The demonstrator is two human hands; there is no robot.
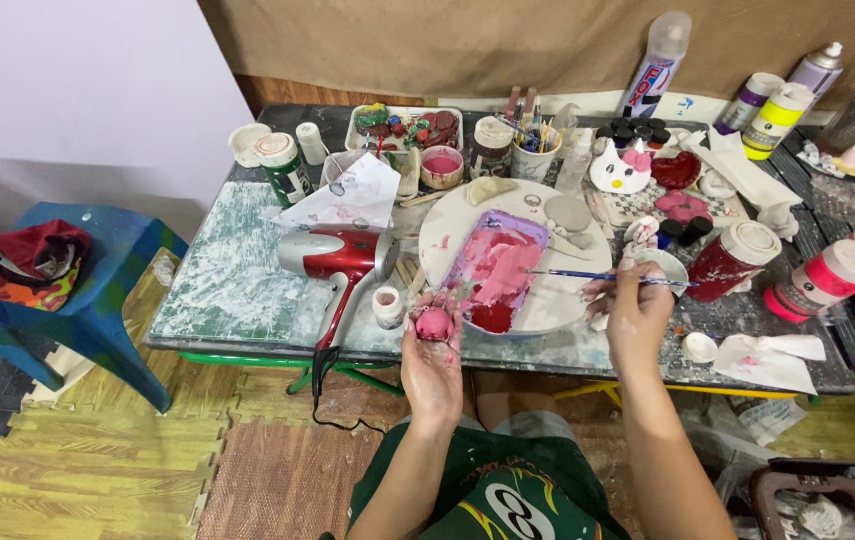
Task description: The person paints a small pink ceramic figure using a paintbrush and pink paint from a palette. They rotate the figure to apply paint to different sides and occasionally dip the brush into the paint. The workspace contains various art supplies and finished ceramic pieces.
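L hand (pixel 432 355) was palm-up, fingers curled round a small round pink-painted clay piece (pixel 434 323), just below the round white palette plate (pixel 567 290) w/ pink paint. R hand (pixel 635 312) pinched a thin blue-handled paintbrush (pixel 597 276), lying across plate's right edge. Red hairdryer (pixel 337 252) lay left of plate.

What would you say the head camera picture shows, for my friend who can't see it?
A person's left hand holds a small round pink-painted piece, while the right hand holds a thin paintbrush over a round white tray smeared with pink paint. Around it on the messy table lie a red hair dryer and paint jars.
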